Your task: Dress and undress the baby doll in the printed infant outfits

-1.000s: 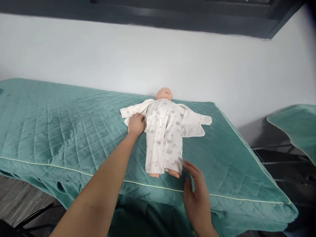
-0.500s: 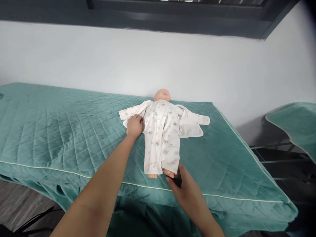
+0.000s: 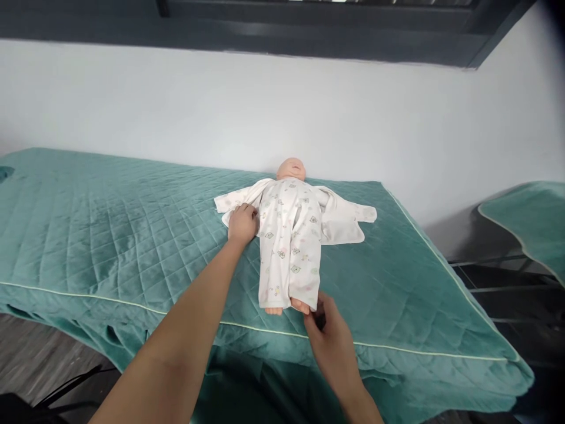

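A baby doll (image 3: 291, 169) lies on its back on a teal quilted bed (image 3: 110, 229), head toward the wall. It wears a white printed romper (image 3: 290, 247) with the sleeves spread out to both sides. My left hand (image 3: 242, 224) rests with curled fingers on the garment's left sleeve beside the doll's body. My right hand (image 3: 324, 330) pinches the hem of the right trouser leg at the doll's foot (image 3: 301, 306), near the bed's front edge.
A white wall rises right behind the bed, under a dark window frame (image 3: 309, 29). A second teal-covered bed (image 3: 529, 224) stands at the right, across a dark gap with a metal frame. Wooden floor shows at lower left.
My right hand moved left from beside the doll's legs and closed on the trouser hem at the foot. My left hand stayed on the sleeve.
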Motion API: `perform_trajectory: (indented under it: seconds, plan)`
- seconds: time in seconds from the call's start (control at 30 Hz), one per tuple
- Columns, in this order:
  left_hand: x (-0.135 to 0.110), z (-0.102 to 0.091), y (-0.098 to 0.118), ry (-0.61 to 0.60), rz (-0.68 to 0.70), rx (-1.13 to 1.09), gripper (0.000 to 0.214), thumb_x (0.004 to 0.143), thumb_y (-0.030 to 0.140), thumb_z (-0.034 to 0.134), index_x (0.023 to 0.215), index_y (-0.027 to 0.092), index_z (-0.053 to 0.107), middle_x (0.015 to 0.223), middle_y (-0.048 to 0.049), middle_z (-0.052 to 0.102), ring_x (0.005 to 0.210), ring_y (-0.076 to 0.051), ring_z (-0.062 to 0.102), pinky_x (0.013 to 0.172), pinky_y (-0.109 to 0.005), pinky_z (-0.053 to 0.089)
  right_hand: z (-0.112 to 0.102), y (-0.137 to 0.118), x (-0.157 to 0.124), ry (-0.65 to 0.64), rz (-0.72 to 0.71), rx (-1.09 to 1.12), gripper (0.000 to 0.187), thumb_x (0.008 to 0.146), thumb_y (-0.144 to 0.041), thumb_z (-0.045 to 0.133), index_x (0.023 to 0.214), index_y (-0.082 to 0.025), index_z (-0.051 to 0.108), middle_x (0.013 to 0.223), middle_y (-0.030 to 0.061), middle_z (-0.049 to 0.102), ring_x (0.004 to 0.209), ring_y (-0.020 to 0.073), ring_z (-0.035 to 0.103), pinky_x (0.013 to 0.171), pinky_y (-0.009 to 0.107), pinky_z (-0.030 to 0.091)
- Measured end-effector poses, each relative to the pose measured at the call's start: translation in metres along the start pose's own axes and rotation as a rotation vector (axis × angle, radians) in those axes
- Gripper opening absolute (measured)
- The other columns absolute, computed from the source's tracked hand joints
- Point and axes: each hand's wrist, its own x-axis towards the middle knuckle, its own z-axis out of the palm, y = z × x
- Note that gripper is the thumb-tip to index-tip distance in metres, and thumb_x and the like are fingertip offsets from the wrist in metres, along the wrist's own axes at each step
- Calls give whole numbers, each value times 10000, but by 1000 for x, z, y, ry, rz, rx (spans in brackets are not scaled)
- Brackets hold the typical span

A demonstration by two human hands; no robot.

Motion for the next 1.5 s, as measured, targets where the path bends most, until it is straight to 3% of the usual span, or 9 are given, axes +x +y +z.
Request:
perform_trajectory:
  seconds: [0.23, 0.47, 0.63, 0.8, 0.93, 1.2, 1.37, 1.5]
  plan:
    - [1, 2, -1, -2, 0, -11, 267, 928, 168, 457, 1009, 222, 705, 1178, -93, 691, 1129, -279, 589, 970, -427, 450, -15, -24, -18, 136, -34, 133, 277, 941, -420, 604, 1122, -211, 613, 1024, 76, 720, 850, 192, 686, 702, 284, 569]
    - [0, 1, -1, 9, 4, -20, 252, 921, 172, 468, 1002, 224, 701, 1166, -88, 695, 1123, -283, 591, 972, -432, 454, -33, -14, -7, 185, -114, -154, 287, 945, -403, 596, 1167, -224, 625, 840, 19, 712, 672, 164, 653, 560, 260, 515]
    - [0, 1, -2, 12, 9, -11, 249, 926, 174, 464, 994, 229, 696, 1165, -92, 692, 1120, -286, 594, 962, -435, 457, -22, -1, 1, 253, -327, -355, 259, 968, -363, 594, 1176, -220, 651, 954, 52, 666, 782, 178, 648, 664, 305, 536]
    - [0, 1, -2, 5, 3, -13, 251, 921, 167, 464, 992, 228, 697, 1160, -86, 695, 1129, -287, 593, 969, -432, 453, -13, -12, 12, 178, -499, -415, 168, 981, -263, 598, 1121, -255, 690, 1015, 61, 647, 905, 197, 631, 745, 334, 526]
    - [0, 1, -1, 6, 5, -20, 257, 927, 174, 459, 1002, 225, 699, 1165, -89, 695, 1126, -290, 593, 966, -438, 453, -19, -24, 12, 198, -577, -383, 114, 943, -198, 634, 1048, -236, 661, 1031, 66, 631, 928, 205, 627, 780, 354, 526]
    - [0, 1, -2, 9, 7, -33, 246, 913, 167, 473, 989, 226, 699, 1153, -97, 690, 1113, -295, 592, 957, -451, 455, -35, -15, -1, 113, -558, -398, 77, 947, -212, 617, 1012, -246, 593, 1132, 81, 618, 1029, 236, 629, 825, 393, 549]
    - [0, 0, -1, 2, 7, -34, 260, 919, 165, 461, 992, 230, 703, 1150, -98, 687, 1115, -289, 591, 966, -450, 454, -18, -25, -4, 145, -591, -404, 222, 925, -228, 653, 1119, -242, 545, 1308, 132, 578, 1236, 305, 553, 951, 497, 530]
    - [0, 0, -1, 2, 6, -38, 250, 916, 168, 472, 980, 232, 705, 1142, -93, 692, 1109, -283, 593, 973, -441, 456, 0, -37, 0, 13, -633, -553, 226, 931, -172, 591, 1144, -238, 556, 1482, 138, 499, 1426, 359, 396, 1061, 604, 456]
